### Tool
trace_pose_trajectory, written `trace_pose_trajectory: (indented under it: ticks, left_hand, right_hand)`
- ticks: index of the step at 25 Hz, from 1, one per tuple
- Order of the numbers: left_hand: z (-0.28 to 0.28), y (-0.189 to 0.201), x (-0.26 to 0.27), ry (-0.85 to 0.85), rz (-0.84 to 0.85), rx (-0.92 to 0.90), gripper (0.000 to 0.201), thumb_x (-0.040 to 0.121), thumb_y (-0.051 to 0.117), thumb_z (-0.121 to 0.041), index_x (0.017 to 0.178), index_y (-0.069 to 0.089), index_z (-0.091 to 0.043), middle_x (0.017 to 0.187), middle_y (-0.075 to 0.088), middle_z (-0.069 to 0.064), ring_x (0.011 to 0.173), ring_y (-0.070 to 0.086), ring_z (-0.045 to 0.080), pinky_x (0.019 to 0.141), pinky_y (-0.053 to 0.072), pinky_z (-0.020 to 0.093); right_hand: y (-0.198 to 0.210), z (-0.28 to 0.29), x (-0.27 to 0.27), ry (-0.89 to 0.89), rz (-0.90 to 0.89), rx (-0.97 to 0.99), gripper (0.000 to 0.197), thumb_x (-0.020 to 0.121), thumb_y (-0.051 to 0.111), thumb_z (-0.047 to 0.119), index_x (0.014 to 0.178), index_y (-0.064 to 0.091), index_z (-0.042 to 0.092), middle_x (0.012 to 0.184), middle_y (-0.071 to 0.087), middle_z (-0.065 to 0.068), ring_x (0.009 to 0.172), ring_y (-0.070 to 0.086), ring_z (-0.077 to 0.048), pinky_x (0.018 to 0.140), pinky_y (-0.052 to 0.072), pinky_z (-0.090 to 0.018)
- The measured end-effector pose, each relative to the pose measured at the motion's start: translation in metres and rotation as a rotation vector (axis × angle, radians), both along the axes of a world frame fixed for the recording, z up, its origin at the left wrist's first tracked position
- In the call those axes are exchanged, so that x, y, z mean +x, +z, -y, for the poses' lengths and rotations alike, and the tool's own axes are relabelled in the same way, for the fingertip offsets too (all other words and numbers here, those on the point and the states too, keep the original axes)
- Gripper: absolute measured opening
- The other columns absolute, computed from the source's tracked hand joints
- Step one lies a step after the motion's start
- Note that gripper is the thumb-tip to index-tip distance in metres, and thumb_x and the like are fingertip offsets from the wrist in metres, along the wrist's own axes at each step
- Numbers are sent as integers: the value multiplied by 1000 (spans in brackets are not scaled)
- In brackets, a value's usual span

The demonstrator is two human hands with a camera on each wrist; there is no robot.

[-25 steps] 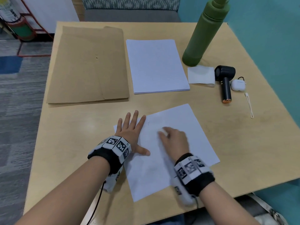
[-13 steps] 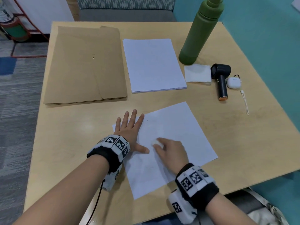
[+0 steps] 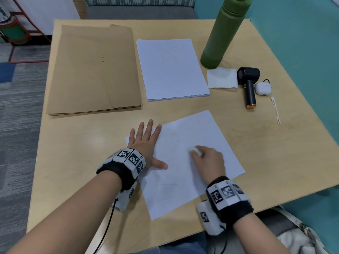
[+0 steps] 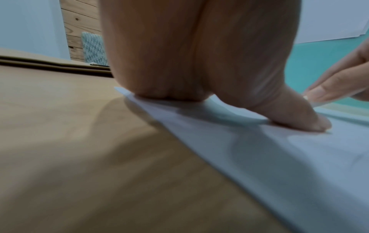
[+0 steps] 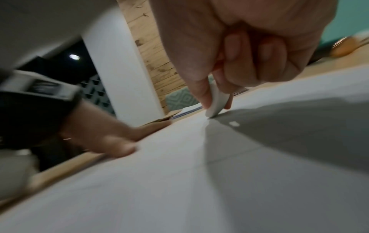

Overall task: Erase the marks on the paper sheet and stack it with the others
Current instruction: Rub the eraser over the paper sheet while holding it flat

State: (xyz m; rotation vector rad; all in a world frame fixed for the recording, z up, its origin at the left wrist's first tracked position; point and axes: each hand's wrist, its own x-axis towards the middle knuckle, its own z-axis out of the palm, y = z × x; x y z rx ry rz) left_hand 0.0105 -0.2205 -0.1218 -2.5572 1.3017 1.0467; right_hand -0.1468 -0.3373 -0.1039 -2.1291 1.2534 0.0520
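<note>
White paper sheet [image 3: 190, 162] lies skewed on the wooden table [image 3: 275, 153], near its front edge. Faint pencil marks show on its upper half. The left hand [image 3: 145, 143] lies flat with fingers straight and spread, palm and thumb pressing the sheet's left edge down. The right hand [image 3: 209, 160] pinches a white eraser [image 5: 216, 100] between thumb and curled fingers, its lower edge touching the sheet near the middle. The paper stack [image 3: 171, 68] rests toward the table's far edge, apart from the sheet. Brown envelopes [image 3: 93, 70] lie left of the stack. A green bottle [image 3: 223, 33] stands at the far right corner, with a folded tissue [image 3: 222, 77] just beside it.
</note>
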Motion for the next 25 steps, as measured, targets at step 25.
trace_pose_trajectory:
  ticks: [25]
  left_hand:
    - [1,2,-1,6,-4,-2,132,62,64,-74,144,-29,-27,149,-39,1,138,-34,27,110,-19,48]
  right_hand:
    - [10,15,-15,-228,-54,-8,36,91,48,34,115,64,12,108,68,-15,103,59,-33,83,47,-35]
